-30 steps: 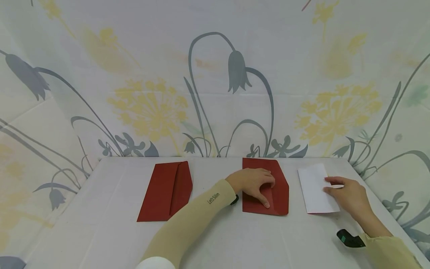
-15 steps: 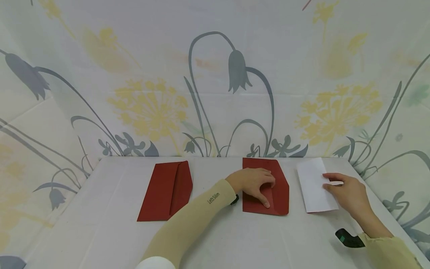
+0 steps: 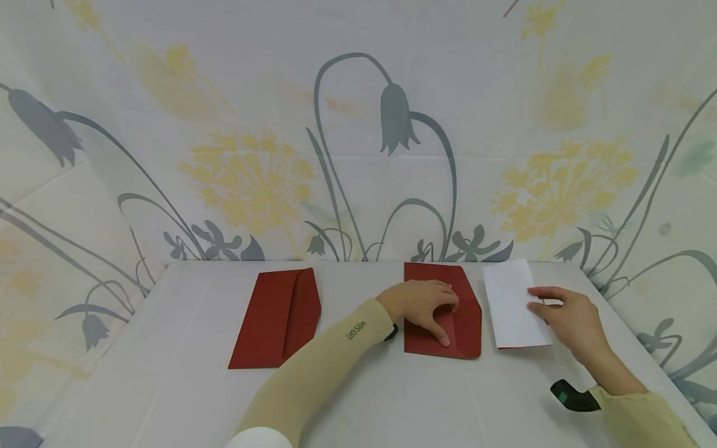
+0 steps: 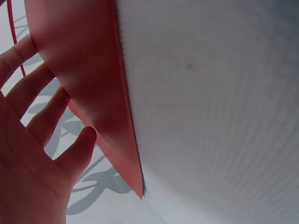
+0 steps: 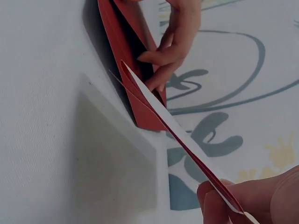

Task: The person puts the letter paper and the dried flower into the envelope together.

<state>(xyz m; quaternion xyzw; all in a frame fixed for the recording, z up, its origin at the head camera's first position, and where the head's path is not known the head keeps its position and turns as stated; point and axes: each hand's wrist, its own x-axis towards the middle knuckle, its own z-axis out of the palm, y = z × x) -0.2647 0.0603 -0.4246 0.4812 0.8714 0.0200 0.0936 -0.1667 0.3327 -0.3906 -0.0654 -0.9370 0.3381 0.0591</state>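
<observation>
My left hand [image 3: 422, 305] rests on a red envelope [image 3: 470, 326] right of centre, thumb and fingers spread apart. In the right wrist view its fingers sit at the dark mouth of that envelope [image 5: 142, 114]. Close up in the left wrist view, the fingertips of the left hand [image 4: 32, 149] meet the envelope's edge [image 4: 88, 60]. My right hand [image 3: 574, 320] pinches a folded card [image 3: 512, 305] by its right side, white face up and red underneath. Seen edge-on, the card [image 5: 173, 121] shows its layers slightly apart, held off the table.
A second red envelope [image 3: 263, 323] lies at the left with its flap toward the right. White cloth [image 3: 392, 398] covers the table, and a flower-printed curtain [image 3: 358, 155] rises behind its back edge. A dark device [image 3: 574, 396] juts from the right wrist.
The card in my right hand has moved left, toward the envelope under my left hand, and slightly away from me. The left hand and both envelopes stay where they were.
</observation>
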